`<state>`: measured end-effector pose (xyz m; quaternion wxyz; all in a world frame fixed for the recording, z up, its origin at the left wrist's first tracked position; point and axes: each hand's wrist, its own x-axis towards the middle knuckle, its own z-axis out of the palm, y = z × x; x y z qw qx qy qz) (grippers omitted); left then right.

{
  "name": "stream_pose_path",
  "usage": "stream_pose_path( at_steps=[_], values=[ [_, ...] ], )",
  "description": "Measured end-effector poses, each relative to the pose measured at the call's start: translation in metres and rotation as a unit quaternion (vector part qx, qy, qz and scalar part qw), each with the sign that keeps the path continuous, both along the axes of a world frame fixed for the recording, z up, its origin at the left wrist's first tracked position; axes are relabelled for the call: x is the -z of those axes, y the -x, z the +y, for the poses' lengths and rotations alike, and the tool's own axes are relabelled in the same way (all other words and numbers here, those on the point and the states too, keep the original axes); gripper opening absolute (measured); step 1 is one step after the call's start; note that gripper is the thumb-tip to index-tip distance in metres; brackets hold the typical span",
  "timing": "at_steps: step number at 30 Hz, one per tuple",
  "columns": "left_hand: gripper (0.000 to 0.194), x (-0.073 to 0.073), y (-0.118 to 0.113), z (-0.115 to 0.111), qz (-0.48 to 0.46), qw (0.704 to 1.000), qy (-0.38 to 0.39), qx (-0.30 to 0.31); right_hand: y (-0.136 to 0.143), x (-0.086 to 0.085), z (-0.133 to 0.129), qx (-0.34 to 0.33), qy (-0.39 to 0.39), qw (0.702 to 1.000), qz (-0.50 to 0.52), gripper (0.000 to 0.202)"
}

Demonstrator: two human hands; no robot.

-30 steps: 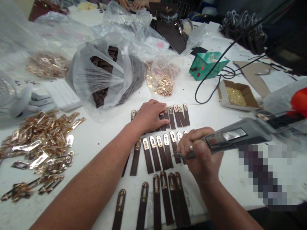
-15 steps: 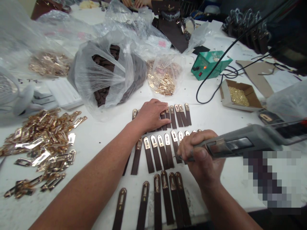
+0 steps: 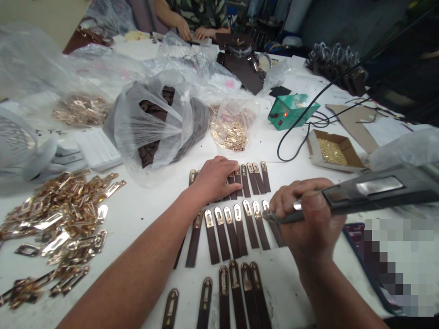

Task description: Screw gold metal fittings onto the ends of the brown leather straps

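My right hand is wrapped round a grey electric screwdriver. Its tip points left, by the metal end of a strap in the middle row. My left hand lies over the back row of dark brown leather straps, fingers together and thumb apart, hiding some of them. Each strap carries a gold metal plate with a slot. Below it run a middle row of straps and a front row of straps. A heap of loose gold plates is spread on the left.
Behind the straps are a plastic bag of dark brown pieces and a clear bag of gold parts. A green box with a red light, a black cable and a carton of small gold pieces stand right. Another person's hands are across the table.
My view has tilted up slightly, showing more of the far side. My right hand has moved right with the screwdriver, uncovering straps in the middle row. The left hand stays on the back row.
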<state>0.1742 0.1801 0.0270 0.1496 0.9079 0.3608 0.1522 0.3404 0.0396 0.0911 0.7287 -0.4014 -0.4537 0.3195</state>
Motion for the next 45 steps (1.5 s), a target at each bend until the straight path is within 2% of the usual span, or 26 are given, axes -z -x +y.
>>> stream_pose_path(
  at_steps=[4, 8, 12, 16, 22, 28, 45],
  values=[
    [0.046, 0.000, 0.002, 0.000, -0.010, 1.000, 0.000, -0.003, -0.008, -0.009, 0.055, 0.058, -0.016, 0.998, -0.024, 0.038],
    [0.046, -0.002, 0.004, -0.001, -0.018, 1.000, 0.005, -0.011, -0.010, 0.003, 0.108, 0.083, 0.011, 0.996, -0.038, 0.045],
    [0.048, -0.004, 0.004, -0.001, -0.011, 1.000, 0.007, -0.011, -0.007, 0.015, 0.131, 0.075, 0.038, 0.994, -0.071, 0.046],
    [0.051, -0.006, 0.003, -0.002, -0.006, 1.000, 0.004, -0.013, -0.004, 0.018, 0.133, 0.066, 0.054, 0.992, -0.091, 0.048],
    [0.047, -0.008, -0.001, -0.003, -0.004, 0.999, 0.012, 0.031, -0.001, 0.020, 0.134, 0.066, 0.062, 0.991, -0.098, 0.052],
    [0.045, -0.008, -0.002, -0.004, -0.001, 0.999, 0.022, 0.025, 0.001, 0.024, 0.131, 0.066, 0.083, 0.988, -0.113, 0.050],
    [0.045, -0.006, -0.002, -0.004, -0.004, 0.999, 0.023, 0.025, 0.007, 0.019, 0.126, 0.048, 0.090, 0.986, -0.129, 0.050]
  ],
)
